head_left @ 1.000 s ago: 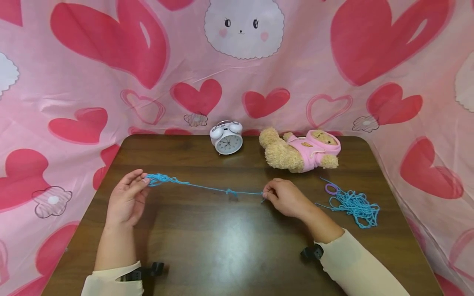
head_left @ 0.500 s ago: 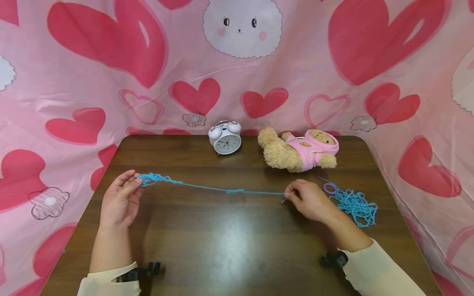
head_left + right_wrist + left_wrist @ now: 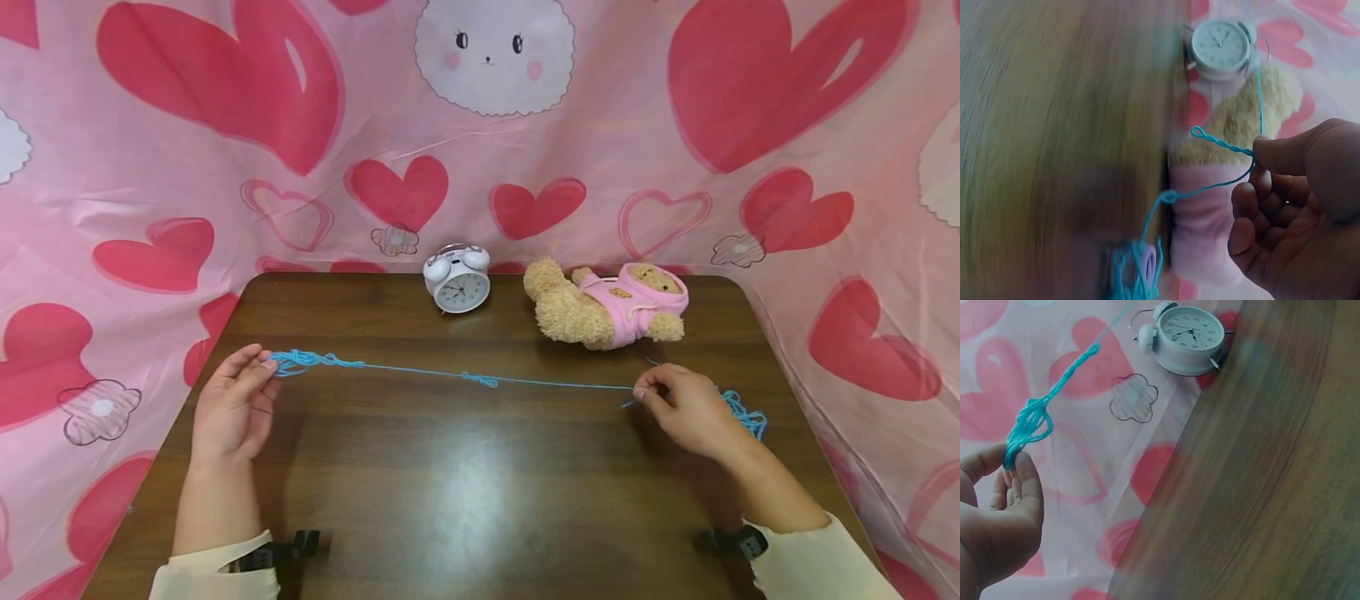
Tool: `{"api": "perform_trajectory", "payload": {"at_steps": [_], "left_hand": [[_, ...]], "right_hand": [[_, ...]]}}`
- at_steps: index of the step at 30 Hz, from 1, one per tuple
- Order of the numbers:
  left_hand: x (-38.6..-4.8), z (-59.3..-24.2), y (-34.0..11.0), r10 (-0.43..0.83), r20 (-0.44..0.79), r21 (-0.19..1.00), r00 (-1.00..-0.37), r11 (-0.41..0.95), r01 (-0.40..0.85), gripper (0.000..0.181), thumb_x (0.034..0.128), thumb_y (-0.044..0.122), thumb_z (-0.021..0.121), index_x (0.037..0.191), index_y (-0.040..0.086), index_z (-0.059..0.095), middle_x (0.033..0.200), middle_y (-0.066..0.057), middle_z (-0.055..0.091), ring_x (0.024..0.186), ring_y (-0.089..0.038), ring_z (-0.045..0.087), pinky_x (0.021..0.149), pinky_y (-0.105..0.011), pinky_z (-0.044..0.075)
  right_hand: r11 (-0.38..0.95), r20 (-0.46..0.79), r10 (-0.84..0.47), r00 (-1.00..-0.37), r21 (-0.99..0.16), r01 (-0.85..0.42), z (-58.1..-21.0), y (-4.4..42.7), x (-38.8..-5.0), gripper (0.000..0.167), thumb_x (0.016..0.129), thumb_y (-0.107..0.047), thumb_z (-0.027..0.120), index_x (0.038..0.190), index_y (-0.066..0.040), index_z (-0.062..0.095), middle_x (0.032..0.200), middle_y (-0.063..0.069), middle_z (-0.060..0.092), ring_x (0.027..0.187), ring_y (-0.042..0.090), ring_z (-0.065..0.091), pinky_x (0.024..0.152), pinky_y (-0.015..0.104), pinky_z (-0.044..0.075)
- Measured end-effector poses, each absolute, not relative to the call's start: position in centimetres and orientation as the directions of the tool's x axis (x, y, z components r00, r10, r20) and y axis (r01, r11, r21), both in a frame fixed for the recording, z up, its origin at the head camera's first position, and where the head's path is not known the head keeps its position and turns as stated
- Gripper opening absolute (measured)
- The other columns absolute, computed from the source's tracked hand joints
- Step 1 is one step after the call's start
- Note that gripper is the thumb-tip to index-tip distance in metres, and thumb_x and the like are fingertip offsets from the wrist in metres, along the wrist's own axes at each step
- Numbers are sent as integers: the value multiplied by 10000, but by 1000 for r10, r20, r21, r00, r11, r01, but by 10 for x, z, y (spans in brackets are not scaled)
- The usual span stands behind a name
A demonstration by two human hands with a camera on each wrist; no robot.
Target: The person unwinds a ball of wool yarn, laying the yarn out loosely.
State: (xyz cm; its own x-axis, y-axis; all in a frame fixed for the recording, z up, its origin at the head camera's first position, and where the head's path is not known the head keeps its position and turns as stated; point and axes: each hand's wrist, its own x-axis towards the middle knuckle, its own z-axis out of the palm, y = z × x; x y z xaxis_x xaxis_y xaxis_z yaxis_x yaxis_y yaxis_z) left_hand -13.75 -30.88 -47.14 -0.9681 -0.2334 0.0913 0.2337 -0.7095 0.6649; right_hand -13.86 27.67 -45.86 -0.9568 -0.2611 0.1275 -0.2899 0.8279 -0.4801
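Observation:
My left hand (image 3: 234, 412) pinches one end of a bunched skein of blue yarn (image 3: 302, 361) between thumb and fingers at the left of the table. A single strand runs taut from it to the right, with a small tangle (image 3: 480, 380) near mid-span. At the right, my right hand (image 3: 690, 415) pinches the strand between thumb and forefinger. The right wrist view shows a short twisted loop (image 3: 1217, 140) sticking out from that pinch. A second blue pile (image 3: 748, 415) lies partly hidden behind the right hand; its purple ring (image 3: 1147, 264) shows in the right wrist view.
A white alarm clock (image 3: 460, 290) stands at the back of the brown table (image 3: 420, 500). A teddy bear in a pink hoodie (image 3: 626, 307) lies to its right. Pink heart-print cloth (image 3: 360, 108) hangs behind and beside the table.
My right hand has moved right with the strand, drawing it longer, and now covers part of the second pile. The left hand has shifted slightly left. The mid-strand tangle has changed shape.

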Motion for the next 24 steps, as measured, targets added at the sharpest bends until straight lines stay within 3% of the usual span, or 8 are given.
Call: {"api": "perform_trajectory", "payload": {"at_steps": [7, 20, 24], "left_hand": [[-137, -471, -317, -255, 81, 660, -964, -711, 243, 295, 985, -210, 472, 1093, -65, 705, 946, -153, 729, 828, -221, 733, 743, -293, 619], [-134, -469, -331, -275, 68, 639, -959, -726, 253, 299, 987, -199, 471, 1072, -55, 720, 927, -156, 727, 812, -233, 734, 734, -297, 621], [-133, -469, -334, -279, 69, 637, -958, -727, 258, 296, 985, -205, 471, 1075, -61, 713, 928, -162, 722, 800, -240, 736, 728, -305, 623]], "right_hand": [[866, 148, -193, -970, -438, -239, -454, 304, -131, 76, 999, -188, 703, 989, -112, 701, 970, 19, 673, 759, 173, 534, 672, 334, 432], [891, 103, -68, -992, -442, -107, -453, 357, -116, 151, 1020, -209, 663, 1032, -62, 692, 778, 8, 577, 616, 91, 438, 531, 288, 367], [879, 84, -44, -995, -471, -79, -455, 376, -113, 165, 1028, -190, 648, 1039, -31, 692, 783, 12, 610, 632, 64, 466, 531, 275, 393]]}}
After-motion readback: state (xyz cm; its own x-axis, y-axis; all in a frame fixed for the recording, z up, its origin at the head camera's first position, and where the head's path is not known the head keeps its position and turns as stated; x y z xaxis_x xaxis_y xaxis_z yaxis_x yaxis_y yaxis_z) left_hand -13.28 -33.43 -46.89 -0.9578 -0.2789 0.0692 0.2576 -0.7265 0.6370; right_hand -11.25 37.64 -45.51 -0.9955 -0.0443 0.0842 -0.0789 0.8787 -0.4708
